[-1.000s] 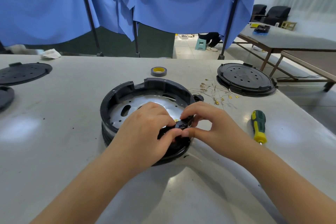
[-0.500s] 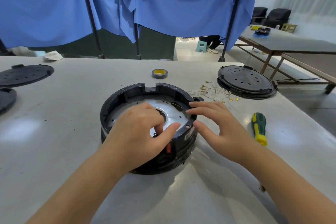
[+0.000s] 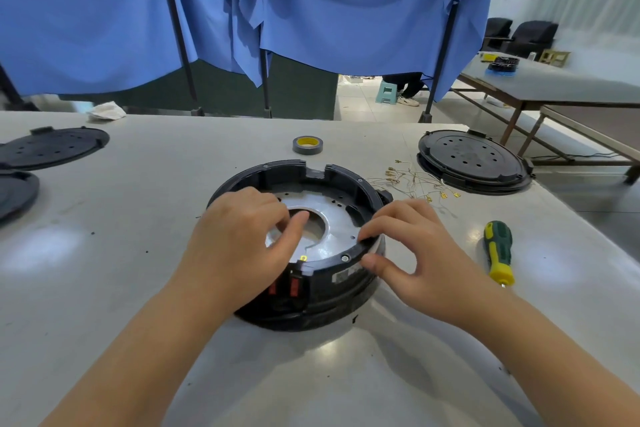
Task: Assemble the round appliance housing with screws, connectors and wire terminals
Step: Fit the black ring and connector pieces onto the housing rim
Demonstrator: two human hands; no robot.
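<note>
While both hands work it, round housing (image 3: 313,274) sits mid-tabletop (image 3: 138,288).
Left hand (image 3: 242,239) reaches inside, curled, apparently gripping nothing; right hand (image 3: 412,253) pinches the right rim.

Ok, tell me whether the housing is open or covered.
Open: the housing has no cover, and its metal plate shows inside the rim.
</note>
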